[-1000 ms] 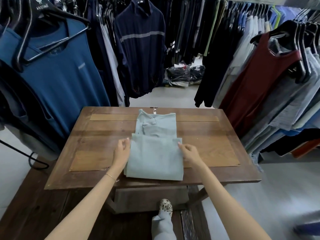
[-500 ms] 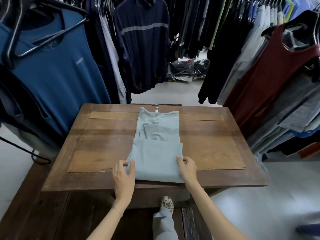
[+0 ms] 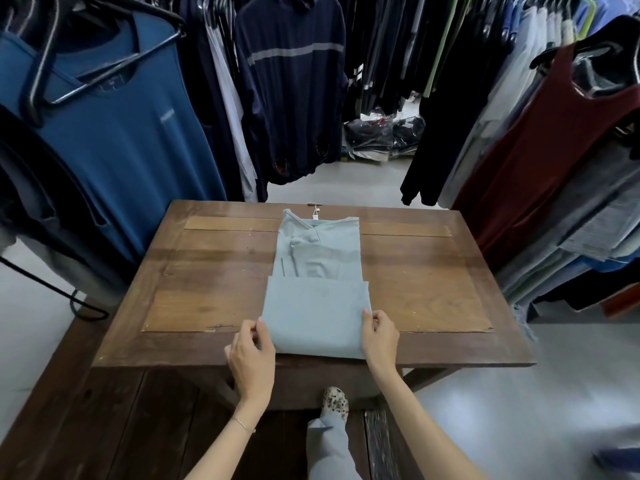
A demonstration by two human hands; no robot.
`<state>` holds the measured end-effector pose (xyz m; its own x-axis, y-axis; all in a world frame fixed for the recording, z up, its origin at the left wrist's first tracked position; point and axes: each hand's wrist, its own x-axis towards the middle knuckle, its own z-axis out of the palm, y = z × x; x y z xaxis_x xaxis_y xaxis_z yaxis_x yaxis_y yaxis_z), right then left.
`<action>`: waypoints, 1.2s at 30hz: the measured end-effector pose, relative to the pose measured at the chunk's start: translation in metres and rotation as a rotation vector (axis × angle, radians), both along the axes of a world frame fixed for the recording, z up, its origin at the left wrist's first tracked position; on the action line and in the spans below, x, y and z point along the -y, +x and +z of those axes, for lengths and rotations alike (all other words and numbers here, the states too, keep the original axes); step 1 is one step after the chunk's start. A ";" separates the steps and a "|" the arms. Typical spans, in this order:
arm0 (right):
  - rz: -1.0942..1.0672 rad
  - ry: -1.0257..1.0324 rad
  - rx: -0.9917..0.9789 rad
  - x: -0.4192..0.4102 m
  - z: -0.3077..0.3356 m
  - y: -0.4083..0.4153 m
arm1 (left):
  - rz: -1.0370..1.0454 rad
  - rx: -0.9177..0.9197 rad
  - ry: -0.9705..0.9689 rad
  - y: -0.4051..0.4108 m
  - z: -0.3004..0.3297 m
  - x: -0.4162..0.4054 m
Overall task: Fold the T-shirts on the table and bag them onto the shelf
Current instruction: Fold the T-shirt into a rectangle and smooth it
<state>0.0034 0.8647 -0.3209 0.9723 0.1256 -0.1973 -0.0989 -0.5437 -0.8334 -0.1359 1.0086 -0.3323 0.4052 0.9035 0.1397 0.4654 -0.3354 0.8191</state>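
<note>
Item: pale blue T-shirt [image 3: 317, 292], partly folded, flat on a wooden table [image 3: 433, 289]. Its collar end lies farthest from the two grips, with a small tag [image 3: 315, 213] just beyond the neckline. The lower half is already doubled up, and that doubled panel sits between the hands.

Step in hand, as I judge it: one more fold, carrying the near fold line away from the hands toward the collar.

- Left hand [image 3: 251, 355]: at the panel's left near corner. Thumb and fingertips meet on the cloth edge in a light pinch; the rest of the hand rests just outside the fabric, wrist bent back toward the person. A thin bracelet [image 3: 242, 424] circles the wrist.
- Right hand [image 3: 379, 337]: at the right near corner. Thumb on top of the cloth, fingers curled at the side edge, apparently under it; the pinch looks similar, though the fingertips are hidden.
- Forearms: both reach in from the near side of the table, roughly mirrored either side of the shirt.

Handling notes, my own opinion: both corners should lift together and level, or the soft knit will skew and the side edges will stop matching. Each pinch ought to take every layer, since the doubled panel may slide apart. Lay the fold just short of the neckline, then smooth outward from between the grips.

Surroundings: hanging garments [image 3: 114, 140] on three sides; no bag or shelf is in view.
</note>
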 end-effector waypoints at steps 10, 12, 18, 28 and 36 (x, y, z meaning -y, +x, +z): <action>-0.025 -0.198 0.121 0.004 0.003 -0.017 | 0.012 -0.075 0.079 -0.017 -0.011 0.013; -0.014 -0.195 0.139 0.004 0.001 -0.021 | 0.009 -0.015 0.051 -0.014 -0.006 0.016; -0.003 -0.285 0.217 0.006 -0.006 -0.024 | 0.033 -0.045 0.023 -0.014 -0.010 0.019; 0.057 -0.438 0.248 0.014 -0.018 -0.023 | -0.133 -0.323 0.282 -0.032 -0.015 0.015; 0.163 -0.185 0.560 -0.013 0.012 -0.022 | -0.245 -0.158 0.419 0.009 0.021 0.012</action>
